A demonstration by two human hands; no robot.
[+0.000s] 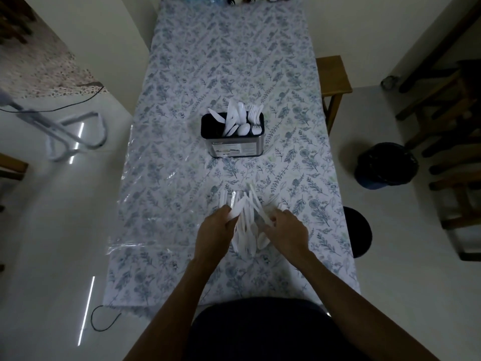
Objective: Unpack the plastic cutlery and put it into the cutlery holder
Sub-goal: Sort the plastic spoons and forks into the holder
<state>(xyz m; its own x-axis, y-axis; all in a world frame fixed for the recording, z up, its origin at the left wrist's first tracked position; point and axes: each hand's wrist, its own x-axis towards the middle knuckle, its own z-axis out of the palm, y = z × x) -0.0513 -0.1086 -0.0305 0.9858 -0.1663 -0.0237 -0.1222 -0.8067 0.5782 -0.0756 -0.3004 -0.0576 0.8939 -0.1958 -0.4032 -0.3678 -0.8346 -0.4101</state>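
Nearest the camera is the person's dark-clothed torso, from which two bare forearms reach forward over the long table covered in a white cloth with a blue-green leaf print. The left hand has its fingers curled round a few white plastic pieces at the left edge of the loose pile of white plastic cutlery that lies on the cloth near the table's near end. To its right, the right hand curls its fingers onto pieces at the pile's right edge; it appears to pinch one, though the exact piece is hard to make out. The pile fans out between and beyond both hands. A sheet of clear plastic wrapping lies flat on the cloth to the left of the pile.

Further up the table, well apart from the pile, stands the dark rectangular metal cutlery holder with a paper label on its front. White plastic knives, spoons and forks already stand in it, the forks in the right part.

On the floor to the left lies a white tubular frame. To the right of the table are a wooden bench, a round black stool and a dark bin with a black liner.
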